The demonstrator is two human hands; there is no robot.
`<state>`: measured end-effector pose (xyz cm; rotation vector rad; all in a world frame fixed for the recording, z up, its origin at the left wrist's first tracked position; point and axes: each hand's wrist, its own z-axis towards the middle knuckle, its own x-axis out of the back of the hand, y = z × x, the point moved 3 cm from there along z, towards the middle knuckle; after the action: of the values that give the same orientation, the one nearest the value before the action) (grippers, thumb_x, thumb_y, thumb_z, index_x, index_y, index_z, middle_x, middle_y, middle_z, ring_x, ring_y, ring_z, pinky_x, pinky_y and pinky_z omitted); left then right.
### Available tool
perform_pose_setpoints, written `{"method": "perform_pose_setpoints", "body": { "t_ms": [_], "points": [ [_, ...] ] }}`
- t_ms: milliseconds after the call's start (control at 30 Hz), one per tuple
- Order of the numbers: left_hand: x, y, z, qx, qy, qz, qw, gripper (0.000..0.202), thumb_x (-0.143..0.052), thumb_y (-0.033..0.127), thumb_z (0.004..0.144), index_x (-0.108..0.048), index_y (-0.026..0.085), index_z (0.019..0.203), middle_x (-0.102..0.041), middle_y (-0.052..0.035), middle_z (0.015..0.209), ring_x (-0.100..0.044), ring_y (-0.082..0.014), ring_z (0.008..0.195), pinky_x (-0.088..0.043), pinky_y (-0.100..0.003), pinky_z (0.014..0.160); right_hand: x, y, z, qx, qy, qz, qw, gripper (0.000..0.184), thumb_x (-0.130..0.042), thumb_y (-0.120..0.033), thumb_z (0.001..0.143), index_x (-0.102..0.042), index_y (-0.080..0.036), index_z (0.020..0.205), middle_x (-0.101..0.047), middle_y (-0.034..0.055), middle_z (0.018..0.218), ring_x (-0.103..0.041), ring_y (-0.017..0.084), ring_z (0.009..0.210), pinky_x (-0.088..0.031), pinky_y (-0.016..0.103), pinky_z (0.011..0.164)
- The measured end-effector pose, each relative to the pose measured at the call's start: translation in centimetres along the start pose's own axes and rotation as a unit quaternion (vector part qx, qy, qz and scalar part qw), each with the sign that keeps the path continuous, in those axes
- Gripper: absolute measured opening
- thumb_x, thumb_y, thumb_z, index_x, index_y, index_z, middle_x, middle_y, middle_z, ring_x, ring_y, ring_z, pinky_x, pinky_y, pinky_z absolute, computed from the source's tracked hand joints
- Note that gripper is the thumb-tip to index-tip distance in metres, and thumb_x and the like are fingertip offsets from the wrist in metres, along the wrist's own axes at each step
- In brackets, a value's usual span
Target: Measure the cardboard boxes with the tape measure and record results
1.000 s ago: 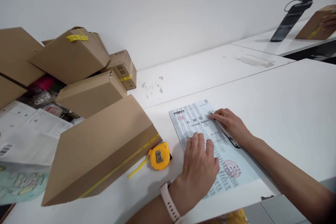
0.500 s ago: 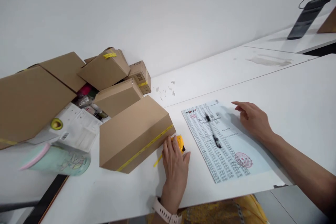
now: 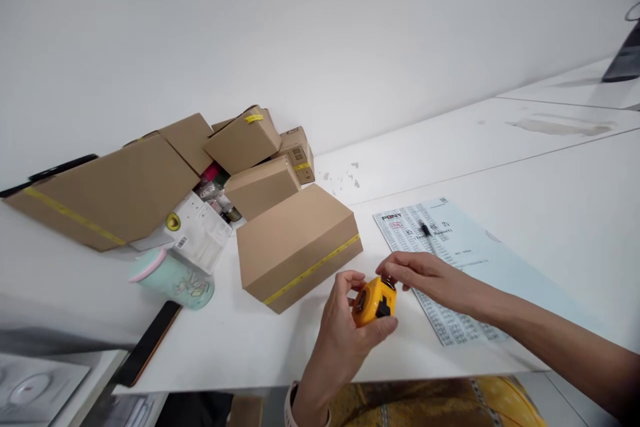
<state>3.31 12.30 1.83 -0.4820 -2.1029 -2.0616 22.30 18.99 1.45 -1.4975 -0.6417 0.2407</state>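
My left hand [image 3: 345,330] grips a yellow tape measure [image 3: 375,301] lifted just above the white table [image 3: 550,173]. My right hand [image 3: 425,277] pinches the top edge of the tape measure with fingertips. A cardboard box with yellow tape [image 3: 296,245] lies just left of both hands. To the right lies a printed pale blue sheet [image 3: 475,260], with a black pen [image 3: 425,229] resting on its upper part.
A pile of cardboard boxes [image 3: 150,173] fills the left of the table, with a mint bottle [image 3: 173,278] on its side, printed papers [image 3: 200,233] and a black phone [image 3: 147,343] near the front edge. A white wall [image 3: 300,33] backs the table.
My left hand went from the sheet to the tape measure and picked it up. My right hand let go of the pen, left it on the sheet and came over to the tape measure.
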Motion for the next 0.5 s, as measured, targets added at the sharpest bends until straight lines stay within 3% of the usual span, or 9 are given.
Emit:
{"method": "perform_pose_setpoints", "body": {
  "t_ms": [67, 167, 300, 500],
  "points": [
    [1.6, 0.4, -0.7, 0.002, 0.028, 0.018, 0.999, 0.056, -0.080, 0.038, 0.074, -0.052, 0.023, 0.120, -0.063, -0.0089, 0.120, -0.063, -0.0223, 0.096, -0.052, -0.038, 0.085, -0.3, -1.5, 0.4, 0.014, 0.003, -0.029, 0.999, 0.044, -0.058, -0.064, 0.090, -0.069, -0.022, 0.088, -0.068, 0.0043, 0.085, -0.055, 0.018, 0.073, -0.044, 0.033, 0.067],
    [4.2, 1.0, -1.5, 0.011, 0.062, 0.047, 0.997, 0.058, -0.081, 0.038, 0.073, -0.052, 0.025, 0.121, -0.062, -0.0091, 0.122, -0.061, -0.0223, 0.095, -0.050, -0.040, 0.087, -0.6, -3.7, 1.3, 0.063, 0.013, -0.046, 0.997, 0.039, -0.065, -0.061, 0.087, -0.067, -0.022, 0.089, -0.065, 0.0035, 0.086, -0.052, 0.017, 0.073, -0.041, 0.031, 0.065],
    [6.7, 2.1, -2.1, 0.015, 0.043, 0.057, 0.997, 0.060, -0.081, 0.040, 0.074, -0.050, 0.027, 0.123, -0.058, -0.0084, 0.125, -0.060, -0.0233, 0.100, -0.049, -0.040, 0.090, -2.8, -5.7, 3.1, 0.089, -0.044, -0.031, 0.995, 0.042, -0.059, -0.061, 0.091, -0.070, -0.022, 0.102, -0.067, 0.0046, 0.089, -0.055, 0.019, 0.077, -0.042, 0.032, 0.068],
    [8.5, 2.2, -2.5, 0.019, 0.011, 0.045, 0.999, 0.062, -0.083, 0.036, 0.073, -0.049, 0.027, 0.123, -0.055, -0.0073, 0.124, -0.059, -0.0231, 0.104, -0.050, -0.037, 0.087, -5.4, -6.6, 4.7, 0.082, -0.106, -0.009, 0.991, 0.036, -0.071, -0.057, 0.083, -0.064, -0.021, 0.084, -0.063, 0.0012, 0.078, -0.051, 0.016, 0.071, -0.040, 0.031, 0.064]
  ]
}}
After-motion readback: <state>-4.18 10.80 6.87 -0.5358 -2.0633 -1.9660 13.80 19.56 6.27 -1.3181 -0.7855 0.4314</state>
